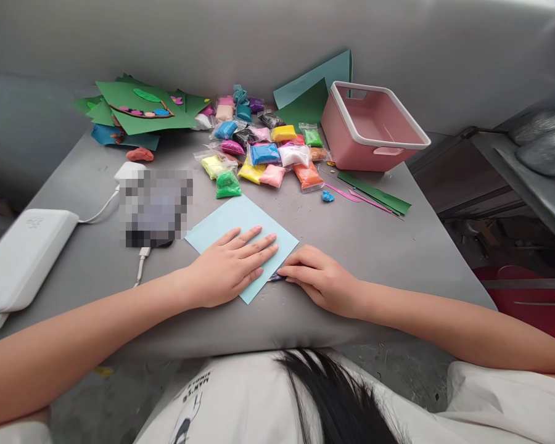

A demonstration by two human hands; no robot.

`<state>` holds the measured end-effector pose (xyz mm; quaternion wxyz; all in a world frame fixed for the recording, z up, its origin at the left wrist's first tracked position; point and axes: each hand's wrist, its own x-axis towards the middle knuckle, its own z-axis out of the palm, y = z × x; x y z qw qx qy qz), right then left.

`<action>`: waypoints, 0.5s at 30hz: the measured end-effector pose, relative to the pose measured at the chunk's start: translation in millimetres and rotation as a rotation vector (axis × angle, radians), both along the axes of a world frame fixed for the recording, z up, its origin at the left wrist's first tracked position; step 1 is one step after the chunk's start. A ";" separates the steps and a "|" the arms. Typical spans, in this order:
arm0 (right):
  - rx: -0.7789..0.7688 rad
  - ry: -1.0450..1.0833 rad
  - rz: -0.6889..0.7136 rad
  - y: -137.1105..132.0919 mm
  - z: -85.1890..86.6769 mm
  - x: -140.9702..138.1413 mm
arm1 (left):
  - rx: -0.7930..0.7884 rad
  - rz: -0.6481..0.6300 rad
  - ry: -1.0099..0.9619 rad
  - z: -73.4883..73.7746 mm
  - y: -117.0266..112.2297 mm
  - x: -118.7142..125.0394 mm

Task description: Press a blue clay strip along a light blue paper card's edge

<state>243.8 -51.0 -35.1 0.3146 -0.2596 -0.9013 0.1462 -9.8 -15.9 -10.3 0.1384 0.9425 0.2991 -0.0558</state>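
Observation:
A square of light blue paper [240, 219] lies turned cornerwise on the grey table in front of me. My left hand [234, 265] rests flat on it, fingers spread, pressing on its lower part. At the paper's lower right edge my right hand [317, 277] is closed, thumb and fingers pinched around a slim dark blue tool [276, 278]. Only a short piece of that tool shows between the fingertips and the paper; its kind is hidden.
Bags of coloured clay [264, 154] are heaped beyond the paper. A pink basket [370, 135] stands back right, near green strips [374, 192] and pink tools [343, 193]. Green sheets [139, 105] lie back left. A blurred phone [155, 206] and white power bank [32, 256] are on the left.

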 end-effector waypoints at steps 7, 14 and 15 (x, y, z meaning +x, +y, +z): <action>-0.008 0.000 0.014 -0.7 -1.2 -1.8 | -0.006 0.001 -0.012 -1.5 0.2 -0.6; -0.011 0.014 0.017 -3.6 -1.6 -6.3 | -0.005 0.000 -0.032 -2.2 -0.2 -1.2; -0.017 0.015 0.019 -4.1 -1.3 -6.6 | -0.003 -0.001 -0.033 -2.4 -0.2 -1.2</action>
